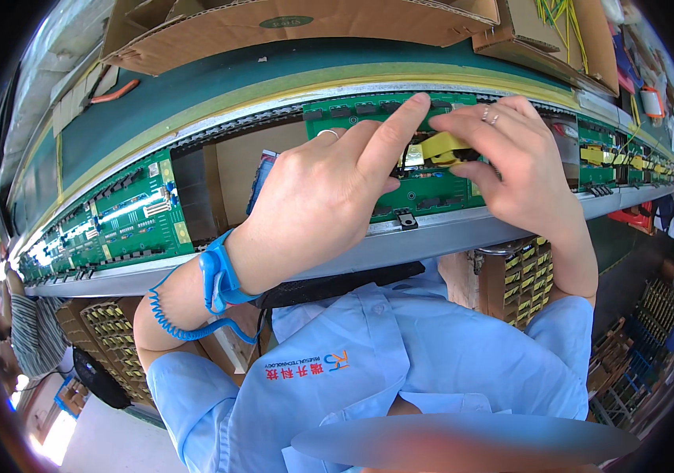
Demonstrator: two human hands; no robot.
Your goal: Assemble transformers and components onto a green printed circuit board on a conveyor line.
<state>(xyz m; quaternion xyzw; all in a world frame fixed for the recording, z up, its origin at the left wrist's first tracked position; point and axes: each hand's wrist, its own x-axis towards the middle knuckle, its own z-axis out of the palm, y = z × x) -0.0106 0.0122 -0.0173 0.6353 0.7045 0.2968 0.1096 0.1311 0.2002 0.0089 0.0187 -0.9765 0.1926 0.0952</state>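
Note:
A green circuit board (445,189) lies across the rail line in front of me, with black parts along its edges. On it sits a yellow-taped transformer (441,147). My right hand (522,162), with rings on a finger, pinches the transformer's right side between thumb and fingers. Over the board's left part is my left hand (325,185), its index finger stretched out beside the transformer and its thumb apart. The other fingertips are partly hidden behind that hand. A blue coiled wrist strap (218,272) is around my left wrist.
More green boards stand along the metal rail, at left (116,217) and right. Past the rail are a cardboard box (297,27) and another box (550,47) holding yellow-green wires. Orange-handled pliers (116,92) lie at the far left. Stacked trays of yellow parts (528,284) stand below.

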